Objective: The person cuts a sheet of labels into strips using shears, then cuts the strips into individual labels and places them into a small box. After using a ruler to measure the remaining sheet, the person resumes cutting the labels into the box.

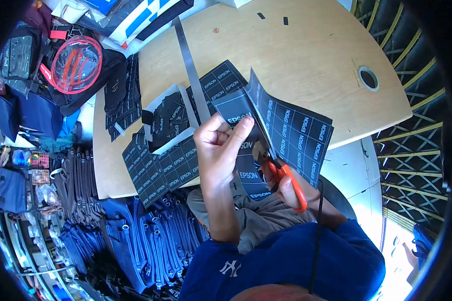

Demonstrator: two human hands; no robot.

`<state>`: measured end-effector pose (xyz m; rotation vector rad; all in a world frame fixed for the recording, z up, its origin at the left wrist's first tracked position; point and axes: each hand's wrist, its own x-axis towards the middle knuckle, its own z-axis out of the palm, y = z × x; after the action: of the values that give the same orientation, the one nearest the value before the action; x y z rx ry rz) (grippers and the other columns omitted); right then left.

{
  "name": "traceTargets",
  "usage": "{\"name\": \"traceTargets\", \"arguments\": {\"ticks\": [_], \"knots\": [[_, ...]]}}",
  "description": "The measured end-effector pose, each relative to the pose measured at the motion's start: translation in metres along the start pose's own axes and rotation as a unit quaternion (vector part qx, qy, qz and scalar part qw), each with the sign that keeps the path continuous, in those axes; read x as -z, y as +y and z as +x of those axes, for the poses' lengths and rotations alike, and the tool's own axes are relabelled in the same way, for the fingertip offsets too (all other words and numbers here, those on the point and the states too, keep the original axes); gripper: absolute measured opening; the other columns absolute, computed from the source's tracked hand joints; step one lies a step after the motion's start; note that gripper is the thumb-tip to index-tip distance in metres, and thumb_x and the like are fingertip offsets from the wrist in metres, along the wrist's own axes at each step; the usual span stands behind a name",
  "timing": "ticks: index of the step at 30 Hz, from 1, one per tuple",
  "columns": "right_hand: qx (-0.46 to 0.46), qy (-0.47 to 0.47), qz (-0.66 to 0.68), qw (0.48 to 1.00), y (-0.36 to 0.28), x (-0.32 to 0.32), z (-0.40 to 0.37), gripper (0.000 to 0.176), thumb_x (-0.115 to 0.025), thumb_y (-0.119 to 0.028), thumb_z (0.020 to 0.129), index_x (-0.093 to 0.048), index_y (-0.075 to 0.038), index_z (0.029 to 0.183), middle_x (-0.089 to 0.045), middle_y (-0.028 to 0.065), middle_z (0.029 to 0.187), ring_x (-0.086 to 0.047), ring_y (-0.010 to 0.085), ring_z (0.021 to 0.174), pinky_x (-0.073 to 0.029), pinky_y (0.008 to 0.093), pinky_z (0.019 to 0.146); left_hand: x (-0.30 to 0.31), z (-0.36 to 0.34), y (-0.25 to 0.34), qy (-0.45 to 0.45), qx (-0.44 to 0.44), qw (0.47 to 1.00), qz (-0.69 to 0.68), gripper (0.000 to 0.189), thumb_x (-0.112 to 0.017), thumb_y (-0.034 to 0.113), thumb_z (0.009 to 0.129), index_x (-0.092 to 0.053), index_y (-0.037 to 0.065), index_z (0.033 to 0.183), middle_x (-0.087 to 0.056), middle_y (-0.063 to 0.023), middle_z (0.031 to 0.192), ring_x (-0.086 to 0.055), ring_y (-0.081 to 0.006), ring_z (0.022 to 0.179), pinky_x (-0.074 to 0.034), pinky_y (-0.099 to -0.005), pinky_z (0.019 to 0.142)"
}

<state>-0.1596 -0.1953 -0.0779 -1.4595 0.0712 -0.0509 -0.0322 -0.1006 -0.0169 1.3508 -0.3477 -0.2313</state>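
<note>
Left hand [220, 148]: pinches the label sheet [296, 131] over the counter's [306, 60] near edge.
Right hand [282, 189]: grips scissors [288, 173], blades pointing away along the sheet.

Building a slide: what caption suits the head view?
Left hand holds a black EPSON label sheet while right hand cuts it with orange-handled scissors.

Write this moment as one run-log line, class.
left hand: pinches EPSON label sheet | right hand: holds orange scissors, blades at sheet | wooden table: spare label sheets
</note>
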Motion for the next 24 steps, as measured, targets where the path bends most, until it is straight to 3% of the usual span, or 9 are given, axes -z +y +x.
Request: {"name": "traceTargets", "arguments": {"ticks": [3,4,6,7,9,12,14,18,24], "knots": [[-0.001,-0.008,-0.032,0.999,-0.009,0.003,0.005,0.08,-0.033,-0.077,0.077,-0.047,-0.002,0.098,-0.045,0.0024,0.08,-0.045,0.009,0.07,-0.033,0.0217,0.057,0.005,0.001,-0.004,-0.026,-0.013,1.0,0.003,0.006,-0.069,0.004,0.08,-0.063,0.001,0.078,-0.043,0.0113,0.055,-0.028,0.0052,0.048,-0.016,-0.0162,0.042],[0.025,-0.008,-0.069,0.997,-0.011,0.003,0.006,0.073,-0.03,-0.072,0.082,-0.049,-0.001,0.091,-0.047,0.0043,0.072,-0.047,0.0148,0.064,-0.035,0.0274,0.056,0.008,0.002,-0.006,-0.027,-0.012,1.0,0.004,0.006,-0.069,0.004,0.08,-0.063,0.001,0.078,-0.043,0.0113,0.055,-0.028,0.0052,0.048,-0.016,-0.0162,0.042],[0.051,-0.009,-0.105,0.993,-0.015,0.003,0.008,0.069,-0.028,-0.066,0.087,-0.051,-0.001,0.084,-0.048,0.0062,0.064,-0.048,0.0206,0.059,-0.037,0.0331,0.056,0.014,0.004,-0.008,-0.056,-0.006,0.998,0.03,0.015,-0.065,0.006,0.084,-0.064,-0.001,0.097,-0.062,0.0015,0.071,-0.05,0.0002,0.06,-0.037,-0.0147,0.055],[0.038,-0.017,-0.064,0.997,-0.016,0.002,0.008,0.067,-0.029,-0.064,0.088,-0.05,-0.001,0.084,-0.048,0.0055,0.064,-0.048,0.0189,0.059,-0.037,0.032,0.055,0.011,0.004,-0.007,-0.056,-0.007,0.998,0.03,0.015,-0.065,0.006,0.084,-0.064,-0.001,0.097,-0.062,0.0015,0.071,-0.05,0.0002,0.06,-0.037,-0.0147,0.055],[0.027,-0.024,-0.024,0.999,-0.017,0.0,0.011,0.064,-0.03,-0.061,0.09,-0.05,-0.001,0.085,-0.048,0.0049,0.065,-0.049,0.0172,0.06,-0.036,0.0309,0.055,0.002,0.008,-0.003,-0.023,-0.004,1.0,0.009,0.006,-0.069,0.004,0.08,-0.064,0.002,0.078,-0.045,0.0106,0.056,-0.029,0.0052,0.049,-0.017,-0.0158,0.044],[-0.003,-0.022,0.064,0.998,-0.019,-0.005,0.015,0.06,-0.033,-0.057,0.091,-0.05,0.0,0.082,-0.048,0.0034,0.06,-0.05,0.0128,0.051,-0.038,0.0265,0.046,0.005,0.018,-0.002,-0.045,0.004,0.999,0.01,0.005,-0.069,0.004,0.08,-0.064,0.002,0.08,-0.05,0.0085,0.06,-0.035,0.0048,0.052,-0.023,-0.014,0.046],[-0.119,-0.006,0.078,0.99,-0.033,-0.004,0.021,0.059,-0.034,-0.055,0.092,-0.048,0.0,0.078,-0.045,0.0019,0.052,-0.048,0.0101,0.039,-0.036,0.022,0.035,0.005,0.023,0.001,-0.024,0.029,0.999,0.002,0.006,-0.068,0.005,0.081,-0.064,0.002,0.078,-0.055,0.0059,0.062,-0.043,0.0029,0.056,-0.033,-0.0136,0.051],[-0.09,0.057,0.053,0.993,-0.032,-0.001,0.046,0.064,-0.029,-0.054,0.094,-0.045,0.0,0.062,-0.042,0.0027,0.042,-0.044,0.0115,0.029,-0.034,0.0223,0.029,0.018,0.046,-0.008,-0.025,0.044,0.999,0.017,0.008,-0.07,0.009,0.08,-0.064,0.004,0.077,-0.053,0.0076,0.06,-0.037,0.0031,0.052,-0.026,-0.0154,0.047],[-0.094,0.118,0.196,0.969,-0.036,-0.005,0.063,0.062,-0.03,-0.062,0.09,-0.04,-0.003,0.069,-0.034,0.0001,0.049,-0.031,0.0087,0.029,-0.027,0.0228,0.028,0.034,0.056,-0.01,0.011,0.02,1.0,0.008,0.024,-0.07,0.009,0.08,-0.054,0.009,0.063,-0.04,0.0119,0.056,-0.029,0.003,0.051,-0.02,-0.0178,0.044]]}}
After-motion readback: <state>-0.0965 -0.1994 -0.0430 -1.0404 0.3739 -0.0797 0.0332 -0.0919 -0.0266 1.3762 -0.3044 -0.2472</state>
